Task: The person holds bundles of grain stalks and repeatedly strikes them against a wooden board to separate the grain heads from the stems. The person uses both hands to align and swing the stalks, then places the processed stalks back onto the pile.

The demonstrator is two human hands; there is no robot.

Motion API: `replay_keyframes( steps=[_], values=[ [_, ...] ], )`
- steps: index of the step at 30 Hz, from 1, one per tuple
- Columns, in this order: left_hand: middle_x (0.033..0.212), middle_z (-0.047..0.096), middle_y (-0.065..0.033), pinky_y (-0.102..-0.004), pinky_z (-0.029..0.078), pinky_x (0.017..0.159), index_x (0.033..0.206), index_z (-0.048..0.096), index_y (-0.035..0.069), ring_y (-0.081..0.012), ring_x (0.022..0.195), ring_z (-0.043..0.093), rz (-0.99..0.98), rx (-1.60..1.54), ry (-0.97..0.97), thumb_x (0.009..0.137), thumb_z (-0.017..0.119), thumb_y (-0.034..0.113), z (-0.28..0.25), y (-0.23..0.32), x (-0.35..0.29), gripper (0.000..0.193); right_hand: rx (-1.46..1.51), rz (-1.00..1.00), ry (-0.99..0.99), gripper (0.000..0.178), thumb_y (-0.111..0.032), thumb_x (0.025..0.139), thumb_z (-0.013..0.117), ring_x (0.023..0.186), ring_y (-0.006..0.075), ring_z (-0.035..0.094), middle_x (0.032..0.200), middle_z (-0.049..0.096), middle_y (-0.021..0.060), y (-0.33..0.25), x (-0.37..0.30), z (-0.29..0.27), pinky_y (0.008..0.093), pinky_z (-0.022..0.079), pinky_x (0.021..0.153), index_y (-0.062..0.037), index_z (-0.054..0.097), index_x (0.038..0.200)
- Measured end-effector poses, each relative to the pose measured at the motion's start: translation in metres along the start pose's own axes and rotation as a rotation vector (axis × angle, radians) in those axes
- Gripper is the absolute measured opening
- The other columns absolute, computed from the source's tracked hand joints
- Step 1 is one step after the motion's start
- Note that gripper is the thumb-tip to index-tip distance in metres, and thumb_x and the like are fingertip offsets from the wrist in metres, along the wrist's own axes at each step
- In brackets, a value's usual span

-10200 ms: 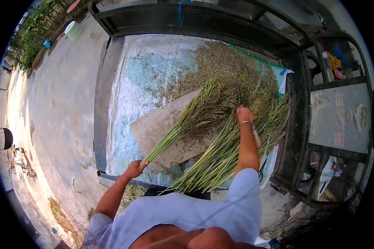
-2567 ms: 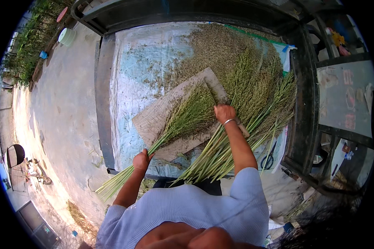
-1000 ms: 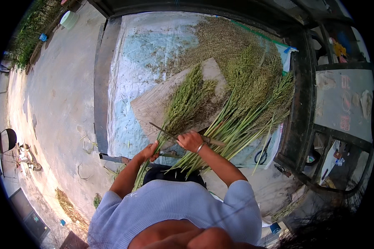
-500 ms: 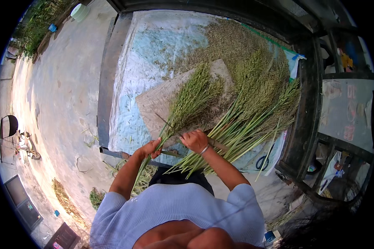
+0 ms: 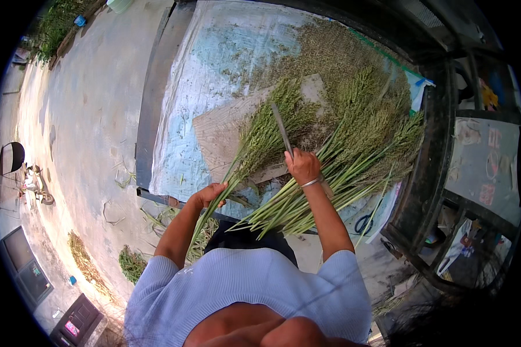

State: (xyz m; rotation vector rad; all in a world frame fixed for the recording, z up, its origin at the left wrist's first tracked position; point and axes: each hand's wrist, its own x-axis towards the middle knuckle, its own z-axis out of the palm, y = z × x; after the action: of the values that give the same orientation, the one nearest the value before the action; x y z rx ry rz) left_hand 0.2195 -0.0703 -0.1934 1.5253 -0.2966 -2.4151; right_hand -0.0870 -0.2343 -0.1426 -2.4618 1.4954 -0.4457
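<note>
My left hand [image 5: 210,195] is closed around the lower stalks of a bundle of green millet-like stalks [image 5: 272,127]. Its seed heads rest on a flat board [image 5: 217,130] lying on the sheet. My right hand [image 5: 303,168], a bracelet at its wrist, grips a long flat grey blade-like tool [image 5: 282,127]. The blade points up and away, over the right side of the bundle's heads. What seems to be its brown handle end shows beside the wrist. Right of this hand lies a larger pile of cut stalks [image 5: 353,139], heads away from me.
A pale blue-white sheet [image 5: 185,115] covers the platform, strewn with loose seed [image 5: 330,46] at its far side. Dark-handled scissors [image 5: 363,224] lie near its front right. A dark metal frame [image 5: 414,191] borders the right. Concrete ground [image 5: 92,110] stretches left, with a parked scooter [image 5: 37,185].
My right hand has moved right and away from me, swinging the blade from across the stalks to pointing upward beside the heads. My left hand keeps its hold, slightly raised.
</note>
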Motion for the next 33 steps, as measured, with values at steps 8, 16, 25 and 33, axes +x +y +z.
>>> replay_keyframes(
  steps=[8,16,25,33],
  values=[
    [0.077,0.059,-0.0058,-0.0273,0.051,0.053,0.092,0.054,0.004,-0.0161,0.06,0.061,0.27,-0.116,0.147,0.084,0.058,0.028,0.024,-0.013,-0.012,0.026,0.105,-0.258,-0.254,0.023,-0.028,0.078,0.06,0.054,0.0227,0.054,0.055,0.054,0.0066,-0.043,-0.058,0.044,0.0359,0.042,0.056,-0.008,0.054,0.069],
    [0.081,0.057,-0.0235,-0.0456,0.044,0.06,0.105,0.041,0.002,-0.0402,0.075,0.056,0.52,0.956,0.939,0.075,0.063,0.039,0.083,-0.038,-0.005,0.052,0.165,-0.123,-0.264,0.018,-0.022,0.079,0.058,0.066,0.0278,0.056,0.077,0.055,0.0112,-0.051,-0.064,0.055,0.0392,0.045,0.057,-0.0045,0.053,0.078],
    [0.068,0.056,-0.0232,-0.0486,0.042,0.058,0.082,0.046,0.0,-0.0429,0.069,0.054,0.282,0.925,0.922,0.073,0.066,0.036,0.073,-0.022,0.0,0.043,-0.006,-0.352,-0.084,0.019,-0.017,0.084,0.053,0.047,0.0198,0.044,0.059,0.042,0.0088,-0.013,-0.044,0.086,0.0342,0.04,0.042,-0.0067,0.043,0.072],
    [0.071,0.058,-0.0228,-0.0456,0.044,0.062,0.08,0.054,0.001,-0.0402,0.073,0.056,0.339,0.874,0.825,0.072,0.066,0.038,0.046,-0.009,-0.005,0.04,-0.213,0.353,-0.17,0.026,-0.028,0.088,0.049,0.047,0.0238,0.051,0.061,0.053,0.0115,0.084,0.054,0.035,0.0362,0.046,0.041,-0.0022,0.047,0.087]
  ],
)
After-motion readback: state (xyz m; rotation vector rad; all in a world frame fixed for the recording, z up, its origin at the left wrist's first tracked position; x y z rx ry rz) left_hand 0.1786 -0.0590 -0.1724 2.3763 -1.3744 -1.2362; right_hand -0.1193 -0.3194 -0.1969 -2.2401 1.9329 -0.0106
